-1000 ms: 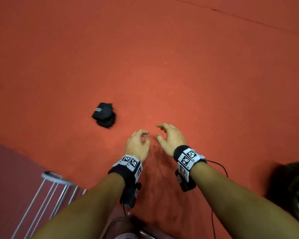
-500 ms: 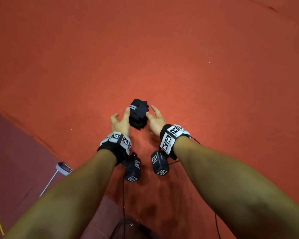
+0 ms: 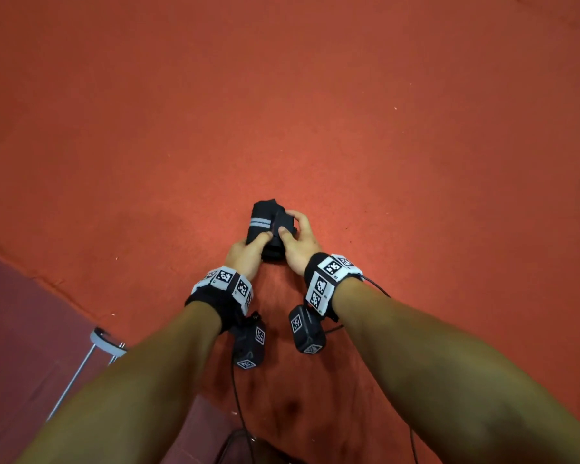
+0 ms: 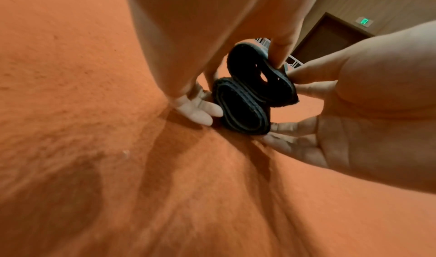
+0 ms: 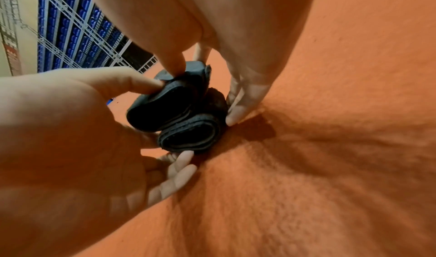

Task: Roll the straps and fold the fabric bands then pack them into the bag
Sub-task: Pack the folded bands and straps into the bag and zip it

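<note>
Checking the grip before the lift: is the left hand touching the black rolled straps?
Touching. The head view shows the left hand with its thumb laid over the rolled straps.

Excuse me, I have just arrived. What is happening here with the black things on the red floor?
A person is gathering two rolled black straps from the red carpet floor. The left hand grips them from one side and the right hand from the other, thumbs pressing on top. In the wrist views, one roll sits on the other, the lower one touching the carpet. No bag is visible, so nothing is packed yet.
</note>
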Motion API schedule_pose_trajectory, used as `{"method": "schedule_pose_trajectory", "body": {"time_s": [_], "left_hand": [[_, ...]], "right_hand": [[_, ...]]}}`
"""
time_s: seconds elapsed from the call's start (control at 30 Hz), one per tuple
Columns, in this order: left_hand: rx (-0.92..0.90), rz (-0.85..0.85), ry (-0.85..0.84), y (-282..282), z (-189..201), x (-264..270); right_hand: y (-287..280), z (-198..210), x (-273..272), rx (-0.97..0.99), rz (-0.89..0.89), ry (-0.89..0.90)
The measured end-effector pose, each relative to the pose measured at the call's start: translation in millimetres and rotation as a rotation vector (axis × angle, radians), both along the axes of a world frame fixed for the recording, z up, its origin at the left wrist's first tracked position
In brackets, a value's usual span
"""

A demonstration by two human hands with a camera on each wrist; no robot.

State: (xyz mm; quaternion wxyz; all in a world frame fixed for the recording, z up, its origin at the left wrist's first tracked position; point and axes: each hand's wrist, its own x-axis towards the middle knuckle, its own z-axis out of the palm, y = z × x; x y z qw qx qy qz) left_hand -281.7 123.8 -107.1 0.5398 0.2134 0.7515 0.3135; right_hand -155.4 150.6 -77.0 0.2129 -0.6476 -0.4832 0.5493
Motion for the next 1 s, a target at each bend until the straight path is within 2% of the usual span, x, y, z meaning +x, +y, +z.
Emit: {"method": "schedule_pose_trajectory", "body": {"time_s": [0.13,0.27,0.6,0.83,1.0], "left_hand": [[0.043,-0.026,-0.031,-7.4,31.3,44.7],[0.115,-0.137,-0.045,-14.6,76.6,116.0],[0.251,-0.536,-0.229,-76.5,152.2,348.6],[0.313,-0.837,-0.198,-149.1,181.8,510.7],[0.39,-1.016,-0.121,-191.1,197.3,598.6]], "right_hand": [[-19.5,17.3,44.2,0.01,-0.055,0.049],[-45.2,39.5,107.9,0.043,-0.262,0.096],[-145.8,125.4,327.8,0.202,-0.732,0.108],[-240.2,154.1,485.2,0.252,-0.971,0.047],[-292.4,161.5,579.3,0.265,-0.993,0.003]]}}
